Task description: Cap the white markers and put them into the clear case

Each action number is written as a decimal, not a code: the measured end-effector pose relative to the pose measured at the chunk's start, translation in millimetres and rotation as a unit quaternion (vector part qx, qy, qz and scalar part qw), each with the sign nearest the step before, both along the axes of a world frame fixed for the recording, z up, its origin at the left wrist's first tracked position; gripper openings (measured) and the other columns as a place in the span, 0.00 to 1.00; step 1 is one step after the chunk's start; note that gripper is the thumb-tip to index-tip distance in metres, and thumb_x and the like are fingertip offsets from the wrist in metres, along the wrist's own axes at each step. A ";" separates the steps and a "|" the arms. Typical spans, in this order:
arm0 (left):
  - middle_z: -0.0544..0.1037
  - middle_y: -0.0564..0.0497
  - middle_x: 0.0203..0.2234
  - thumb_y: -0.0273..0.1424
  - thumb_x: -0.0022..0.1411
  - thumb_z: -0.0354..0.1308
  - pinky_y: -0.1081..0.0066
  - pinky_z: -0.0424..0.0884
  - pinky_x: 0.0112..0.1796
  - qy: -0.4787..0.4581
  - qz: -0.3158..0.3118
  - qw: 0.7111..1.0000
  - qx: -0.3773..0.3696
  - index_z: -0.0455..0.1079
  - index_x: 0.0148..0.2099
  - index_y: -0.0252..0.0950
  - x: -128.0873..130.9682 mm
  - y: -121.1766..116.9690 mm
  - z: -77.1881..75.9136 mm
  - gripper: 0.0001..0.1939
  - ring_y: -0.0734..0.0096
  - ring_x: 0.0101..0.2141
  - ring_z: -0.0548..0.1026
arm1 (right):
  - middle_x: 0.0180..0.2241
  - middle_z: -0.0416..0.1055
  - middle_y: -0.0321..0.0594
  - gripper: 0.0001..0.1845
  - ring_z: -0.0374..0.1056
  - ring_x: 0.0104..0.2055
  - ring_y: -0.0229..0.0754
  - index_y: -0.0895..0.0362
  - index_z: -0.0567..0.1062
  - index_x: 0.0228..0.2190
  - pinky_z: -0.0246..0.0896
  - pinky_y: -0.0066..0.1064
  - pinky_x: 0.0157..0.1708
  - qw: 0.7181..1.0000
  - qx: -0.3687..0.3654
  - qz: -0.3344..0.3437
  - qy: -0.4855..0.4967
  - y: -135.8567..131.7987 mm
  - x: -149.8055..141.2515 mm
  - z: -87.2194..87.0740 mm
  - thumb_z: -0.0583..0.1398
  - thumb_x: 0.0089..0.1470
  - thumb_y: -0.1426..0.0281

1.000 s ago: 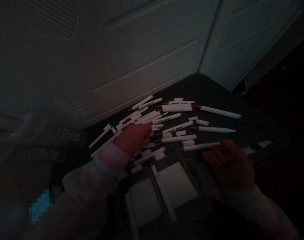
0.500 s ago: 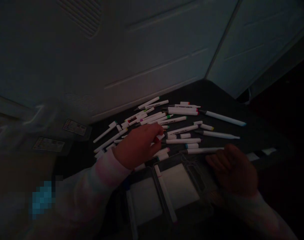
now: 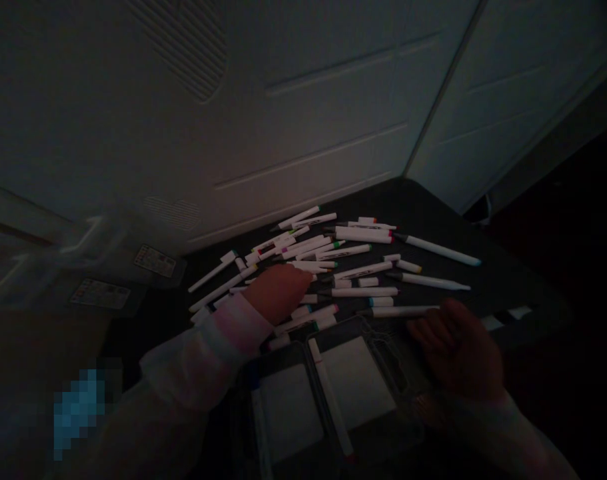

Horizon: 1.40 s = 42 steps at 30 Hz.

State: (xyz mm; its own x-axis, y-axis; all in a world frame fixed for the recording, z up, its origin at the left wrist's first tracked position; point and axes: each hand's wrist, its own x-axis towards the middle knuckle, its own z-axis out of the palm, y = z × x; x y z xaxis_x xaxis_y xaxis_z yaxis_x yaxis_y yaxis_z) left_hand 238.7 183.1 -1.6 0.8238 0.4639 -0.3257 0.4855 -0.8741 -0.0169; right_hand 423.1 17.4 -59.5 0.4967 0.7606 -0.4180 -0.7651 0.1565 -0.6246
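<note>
Many white markers and loose caps lie scattered over a dark tabletop. My left hand (image 3: 280, 293) reaches into the middle of the pile, palm down, with its fingers drawn together by a white marker (image 3: 308, 265). Whatever those fingertips hold is hidden. My right hand (image 3: 460, 350) is curled at the near right, its fingers bent inward, and I cannot make out what is inside. A grey-tipped marker (image 3: 403, 311) lies just left of it, with its far end at the fingers. Between my forearms is an open clear case (image 3: 303, 350), with a white marker (image 3: 330, 400) and a blue-capped marker (image 3: 260, 420) on it.
A pale panelled wall (image 3: 308, 133) rises behind the table (image 3: 428, 207). Clear plastic cases with printed labels (image 3: 154, 261) stand at the left. Black and white pieces (image 3: 508, 317) lie near the right edge. The scene is very dark.
My left hand has turned lower over the pile; the red-and-white cap seen at its fingertips before is now out of sight. My right hand stays curled. The view has shifted slightly.
</note>
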 end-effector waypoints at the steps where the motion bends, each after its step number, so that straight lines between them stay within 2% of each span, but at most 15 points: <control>1: 0.76 0.45 0.31 0.25 0.60 0.45 0.67 0.68 0.36 0.005 -0.001 1.000 -0.003 0.69 0.35 0.33 1.2 0.9 -1.9 0.10 0.64 0.34 0.74 | 0.08 0.45 0.28 0.23 0.40 0.12 0.29 0.58 0.55 0.11 0.46 0.26 0.14 1.000 0.001 0.000 0.001 0.3 0.1 -0.2 0.62 0.44 0.67; 3: 0.77 0.45 0.30 0.26 0.60 0.46 0.67 0.68 0.35 0.009 0.004 1.000 -0.004 0.69 0.34 0.33 3.9 2.2 -5.0 0.10 0.63 0.34 0.75 | 0.08 0.45 0.28 0.23 0.40 0.12 0.29 0.58 0.55 0.11 0.46 0.26 0.15 1.000 0.001 -0.001 0.004 0.8 0.1 -0.5 0.62 0.44 0.67; 9: 0.76 0.45 0.35 0.35 0.62 0.46 0.67 0.68 0.36 0.000 0.028 0.999 0.025 0.69 0.41 0.35 8.2 5.6 -4.1 0.14 0.63 0.38 0.74 | 0.08 0.45 0.28 0.22 0.39 0.12 0.29 0.58 0.55 0.11 0.45 0.26 0.14 1.000 0.012 -0.003 0.010 0.6 -0.8 0.4 0.61 0.45 0.68; 15: 0.75 0.44 0.34 0.29 0.60 0.46 0.64 0.67 0.37 0.005 0.038 0.998 0.056 0.71 0.35 0.34 17.0 11.5 -0.9 0.13 0.60 0.39 0.72 | 0.07 0.46 0.28 0.22 0.39 0.12 0.29 0.58 0.56 0.11 0.45 0.26 0.14 1.000 0.010 -0.003 0.012 1.2 -0.9 0.2 0.62 0.44 0.68; 21: 0.75 0.42 0.32 0.29 0.57 0.50 0.62 0.68 0.35 0.022 0.043 0.997 0.056 0.73 0.34 0.32 24.6 13.7 -6.0 0.11 0.57 0.38 0.73 | 0.07 0.46 0.28 0.23 0.39 0.12 0.29 0.58 0.55 0.11 0.46 0.27 0.14 1.000 0.012 -0.003 0.018 0.6 -0.3 0.6 0.62 0.44 0.68; 28: 0.76 0.42 0.33 0.26 0.55 0.50 0.61 0.68 0.38 0.016 0.035 0.998 0.040 0.73 0.34 0.32 27.8 10.3 -4.4 0.10 0.57 0.39 0.72 | 0.08 0.45 0.28 0.22 0.38 0.12 0.29 0.58 0.55 0.11 0.45 0.26 0.14 1.000 0.023 0.007 0.007 -0.8 -0.2 0.6 0.60 0.47 0.68; 35: 0.75 0.43 0.31 0.29 0.55 0.52 0.62 0.65 0.40 -0.041 0.024 0.999 0.018 0.73 0.34 0.32 18.0 16.3 -6.2 0.10 0.59 0.38 0.71 | 0.08 0.45 0.28 0.22 0.39 0.12 0.29 0.57 0.55 0.12 0.45 0.25 0.15 0.999 0.038 0.011 -0.004 0.1 -0.1 -0.8 0.61 0.46 0.68; 39: 0.73 0.48 0.30 0.32 0.57 0.52 0.68 0.65 0.38 -0.088 0.039 0.995 -0.003 0.72 0.36 0.34 9.1 21.2 -5.6 0.10 0.66 0.36 0.70 | 0.08 0.45 0.28 0.21 0.39 0.12 0.29 0.57 0.56 0.12 0.45 0.25 0.15 1.000 0.027 0.010 -0.006 0.2 0.0 -0.7 0.60 0.47 0.68; 42: 0.72 0.51 0.28 0.35 0.57 0.52 0.73 0.65 0.34 -0.168 0.076 0.982 -0.039 0.71 0.38 0.34 2.1 22.1 2.9 0.12 0.72 0.32 0.69 | 0.08 0.45 0.28 0.22 0.39 0.12 0.29 0.57 0.56 0.12 0.46 0.26 0.15 1.000 0.024 0.014 -0.002 -0.3 0.3 -0.6 0.62 0.45 0.67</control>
State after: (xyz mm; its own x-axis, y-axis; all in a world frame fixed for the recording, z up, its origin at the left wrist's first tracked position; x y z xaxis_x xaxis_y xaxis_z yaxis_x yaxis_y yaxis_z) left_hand 240.8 205.3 1.3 0.8138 0.5746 -0.0865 0.5775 -0.7833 0.2299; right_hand 423.5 17.1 -60.2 0.4774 0.7932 -0.3782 -0.7665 0.1654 -0.6206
